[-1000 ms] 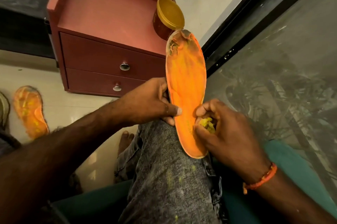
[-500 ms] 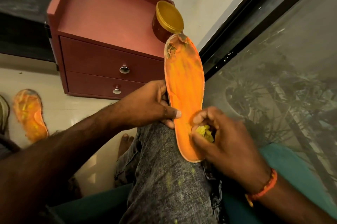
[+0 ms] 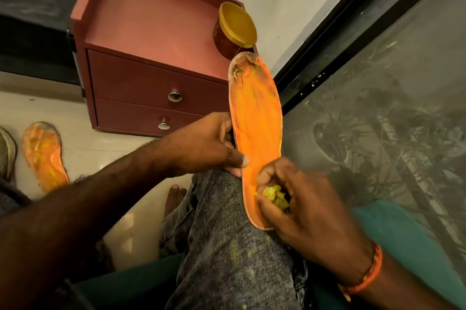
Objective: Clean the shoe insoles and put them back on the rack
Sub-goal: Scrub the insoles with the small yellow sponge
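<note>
The long orange foam insole [image 3: 257,130] still stands on the knee in grey jeans [image 3: 227,234], left hand [image 3: 201,145] gripping its edge. The right hand [image 3: 302,206], clutching a yellow scrap [image 3: 273,195], has slid slightly lower toward the heel.

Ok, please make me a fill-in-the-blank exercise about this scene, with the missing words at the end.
1. The left hand grips the ____ insole by its edge.
2. The right hand holds a yellow wad against the insole's ____ end.
3. The second insole lies on the ____.
4. The jar on the cabinet has a ____ lid.

Missing words: orange; lower; floor; yellow
</note>
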